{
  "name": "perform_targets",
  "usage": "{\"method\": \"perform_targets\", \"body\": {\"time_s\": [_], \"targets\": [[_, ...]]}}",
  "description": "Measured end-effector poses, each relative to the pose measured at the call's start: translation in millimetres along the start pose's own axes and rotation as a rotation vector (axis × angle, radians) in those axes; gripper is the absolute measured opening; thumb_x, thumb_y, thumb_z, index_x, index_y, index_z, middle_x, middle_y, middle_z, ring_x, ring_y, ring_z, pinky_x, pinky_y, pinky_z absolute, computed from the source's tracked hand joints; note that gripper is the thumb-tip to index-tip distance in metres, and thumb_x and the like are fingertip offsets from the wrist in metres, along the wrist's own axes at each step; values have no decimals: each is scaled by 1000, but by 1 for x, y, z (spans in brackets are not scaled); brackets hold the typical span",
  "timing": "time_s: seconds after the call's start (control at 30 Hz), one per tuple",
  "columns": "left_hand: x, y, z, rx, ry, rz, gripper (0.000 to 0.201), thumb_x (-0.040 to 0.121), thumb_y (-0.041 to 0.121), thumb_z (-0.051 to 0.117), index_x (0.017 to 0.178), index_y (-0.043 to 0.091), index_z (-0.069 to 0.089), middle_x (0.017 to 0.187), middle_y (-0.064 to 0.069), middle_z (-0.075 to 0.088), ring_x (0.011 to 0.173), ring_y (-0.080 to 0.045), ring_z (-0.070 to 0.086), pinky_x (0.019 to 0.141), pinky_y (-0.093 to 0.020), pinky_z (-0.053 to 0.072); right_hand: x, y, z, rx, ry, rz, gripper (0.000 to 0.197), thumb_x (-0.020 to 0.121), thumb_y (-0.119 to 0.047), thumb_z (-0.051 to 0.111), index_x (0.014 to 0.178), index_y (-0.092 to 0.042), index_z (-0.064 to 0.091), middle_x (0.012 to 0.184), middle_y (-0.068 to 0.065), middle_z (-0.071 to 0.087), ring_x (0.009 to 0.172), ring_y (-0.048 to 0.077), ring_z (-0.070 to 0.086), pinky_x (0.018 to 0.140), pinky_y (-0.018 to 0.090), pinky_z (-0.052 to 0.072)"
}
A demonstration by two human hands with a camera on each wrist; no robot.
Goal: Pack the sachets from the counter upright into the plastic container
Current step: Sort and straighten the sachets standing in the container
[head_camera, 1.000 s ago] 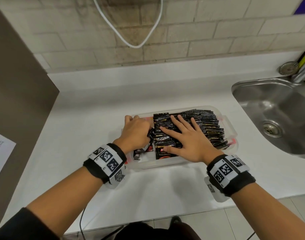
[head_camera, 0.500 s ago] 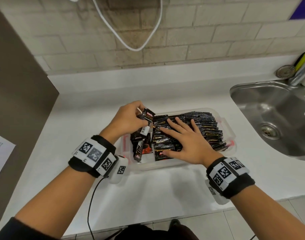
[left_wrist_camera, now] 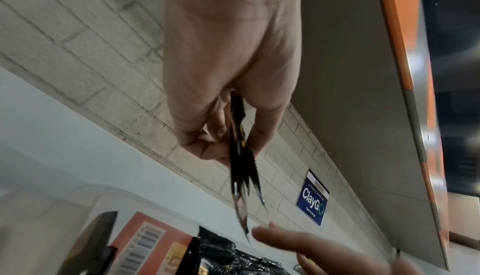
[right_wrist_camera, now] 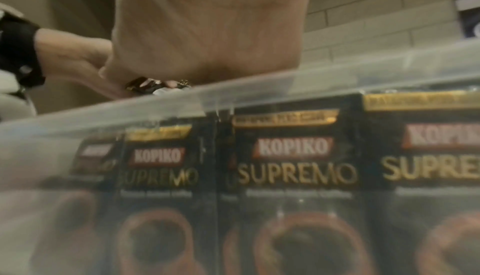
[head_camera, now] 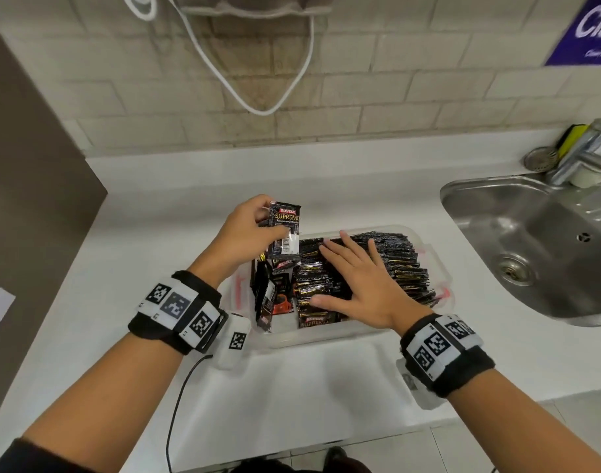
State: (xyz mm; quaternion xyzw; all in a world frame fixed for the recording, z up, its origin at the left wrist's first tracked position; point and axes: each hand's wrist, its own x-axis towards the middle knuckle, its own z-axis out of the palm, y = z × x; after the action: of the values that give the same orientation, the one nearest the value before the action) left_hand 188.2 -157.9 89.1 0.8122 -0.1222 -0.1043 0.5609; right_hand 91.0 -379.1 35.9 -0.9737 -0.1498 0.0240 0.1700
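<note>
A clear plastic container [head_camera: 326, 339] sits on the white counter, mostly filled with black Kopiko sachets [head_camera: 394, 261] standing on edge in rows. My right hand [head_camera: 353, 268] lies flat on these rows, fingers straight and spread. Above the container's left end, my left hand [head_camera: 268, 220] pinches a few sachets [head_camera: 287, 227]; in the left wrist view these held sachets [left_wrist_camera: 240, 166] show edge-on between thumb and fingers. A few loose sachets [head_camera: 272, 302] lean untidily in the left end. Through the container wall [right_wrist_camera: 233, 103] the front sachets [right_wrist_camera: 296, 166] face outward.
A steel sink [head_camera: 531, 240] with a tap [head_camera: 582, 155] lies to the right. A brown panel [head_camera: 36, 199] bounds the counter [head_camera: 155, 233] on the left. A white cable [head_camera: 258, 97] hangs on the tiled wall behind, near a blue sign [head_camera: 589, 29].
My left hand has risen out of the container's left end, lifting a few sachets with it. My right hand has stayed flat on the packed rows.
</note>
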Motion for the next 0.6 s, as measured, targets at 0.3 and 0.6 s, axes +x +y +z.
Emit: {"method": "perform_targets", "body": {"time_s": [0.3, 0.6], "targets": [[3, 20, 19, -210, -98, 133, 37, 88, 3, 71, 112, 31, 68, 108, 3, 75, 105, -17, 70, 91, -41, 57, 21, -19, -44, 724, 184, 109, 83, 92, -52, 60, 159, -29, 18, 145, 1, 52, 124, 14, 59, 104, 37, 50], [2, 27, 41, -289, -45, 126, 31, 85, 3, 75, 112, 15, 68, 112, -10, 68, 102, -21, 69, 86, -47, 60, 19, -16, -45, 1261, 241, 154, 50, 93, -10, 69, 134, -22, 44, 123, 19, 63, 86, 41, 73, 55, 40, 62]]}}
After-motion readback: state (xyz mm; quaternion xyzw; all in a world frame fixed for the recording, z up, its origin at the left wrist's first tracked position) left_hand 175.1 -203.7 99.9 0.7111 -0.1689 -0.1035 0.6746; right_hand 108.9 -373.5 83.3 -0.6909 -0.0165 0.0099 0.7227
